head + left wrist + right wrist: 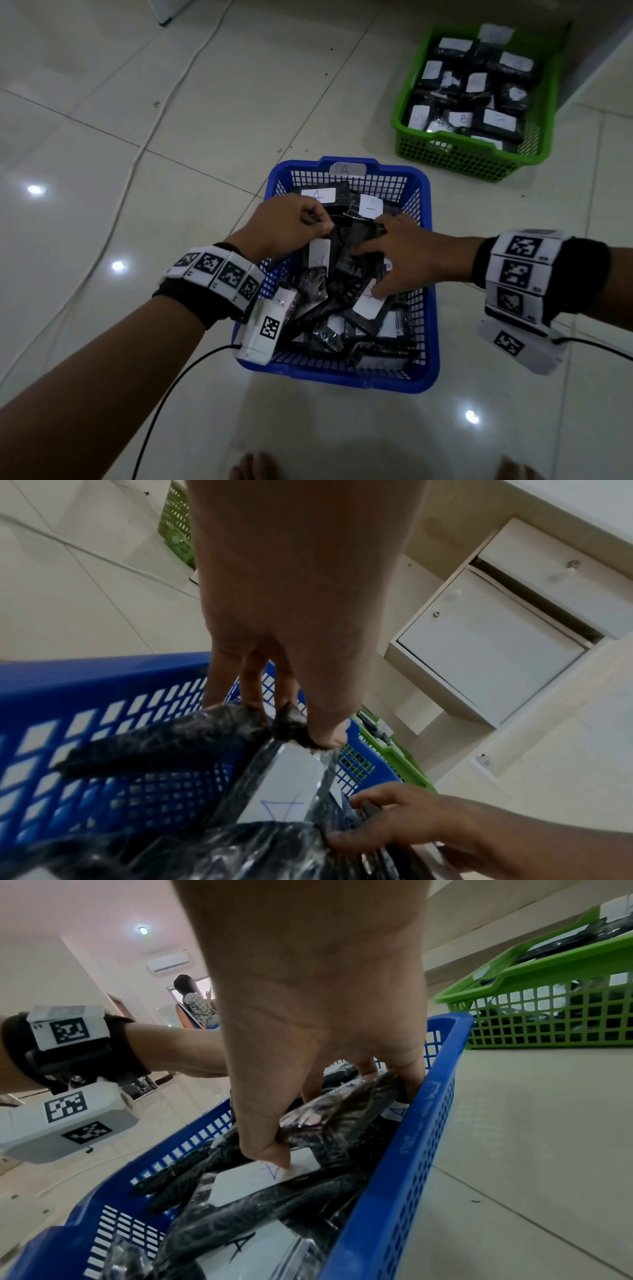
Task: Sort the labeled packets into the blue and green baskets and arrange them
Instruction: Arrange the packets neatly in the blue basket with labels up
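Now two hands are working inside one blue basket [433, 308]: the left hand [291, 222] is pinching an A-labeled packet [284, 785] by its top edge, while the right hand [400, 257] is clasping a second packet [342, 1107]. One packet-filled green basket [472, 158] is sitting beyond.

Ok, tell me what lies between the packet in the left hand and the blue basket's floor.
Other packets lie heaped crosswise under the pinched packet in the blue basket, and the right hand grips one beside it.
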The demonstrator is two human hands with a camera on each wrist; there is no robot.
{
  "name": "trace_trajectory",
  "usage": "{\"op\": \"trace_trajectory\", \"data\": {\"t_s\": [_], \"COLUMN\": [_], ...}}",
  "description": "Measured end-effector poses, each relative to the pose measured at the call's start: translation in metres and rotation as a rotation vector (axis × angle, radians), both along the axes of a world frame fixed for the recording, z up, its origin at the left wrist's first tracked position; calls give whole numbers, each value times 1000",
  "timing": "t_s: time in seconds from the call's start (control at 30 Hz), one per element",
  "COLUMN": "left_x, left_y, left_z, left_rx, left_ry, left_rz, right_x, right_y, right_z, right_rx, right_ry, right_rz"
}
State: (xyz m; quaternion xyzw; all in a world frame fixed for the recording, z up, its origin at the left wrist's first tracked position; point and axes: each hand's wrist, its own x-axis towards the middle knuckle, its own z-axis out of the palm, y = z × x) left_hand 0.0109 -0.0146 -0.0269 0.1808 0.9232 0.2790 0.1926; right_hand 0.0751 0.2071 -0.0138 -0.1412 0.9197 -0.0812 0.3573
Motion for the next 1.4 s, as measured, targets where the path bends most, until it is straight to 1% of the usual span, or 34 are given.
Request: {"op": "trace_trajectory", "data": {"t_s": [0.13,0.23,0.3,0.37,0.4,0.43,0.47,0.5,0.57,0.63,0.7,0.73,0.8,0.83,0.9,1.0,1.07,1.17,1.23,1.33,1.4], "left_x": [-6,-11,-15,-19,-21,-24,-26,-29,-29,-21,-10,-4,3,5,10,14,15,15,16,16,16], "left_y": [1,1,2,3,3,3,2,1,-6,-11,-11,-9,-6,-4,0,5,7,7,8,13,15], "left_z": [0,-3,-3,3,8,14,21,25,28,28,24,21,12,8,1,-5,-7,-7,-7,-8,-10], "left_rx": [-19,52,208,425,504,521,478,369,61,-215,-468,-562,-682,-727,-775,-777,-783,-805,-804,-752,-721], "left_ry": [74,83,70,37,18,8,5,11,34,4,-55,-44,87,165,280,365,368,312,317,342,352], "left_rz": [104,219,326,498,559,587,573,517,315,116,-30,-69,-110,-117,-134,-143,-162,-176,-164,-113,-109], "right_x": [0,1,2,2,3,3,3,3,4,3,4,4,4,4,4,6,7,6,5,5,5], "right_y": [-1,-1,0,0,0,0,0,-1,-2,-5,-11,-15,-26,-32,-44,-59,-63,-66,-66,-65,-63], "right_z": [2,4,3,2,3,3,4,5,8,12,15,17,20,21,22,21,17,13,11,13,15], "right_rx": [2,32,54,62,61,61,64,68,72,71,90,99,70,29,-70,-158,-138,-51,-19,-43,-83], "right_ry": [-10,-24,-30,-38,-44,-46,-47,-48,-53,-53,-5,44,136,153,127,4,-55,-137,-188,-172,-159], "right_rz": [9,48,81,95,96,97,99,102,102,94,104,123,168,187,235,287,268,237,247,274,273]}}
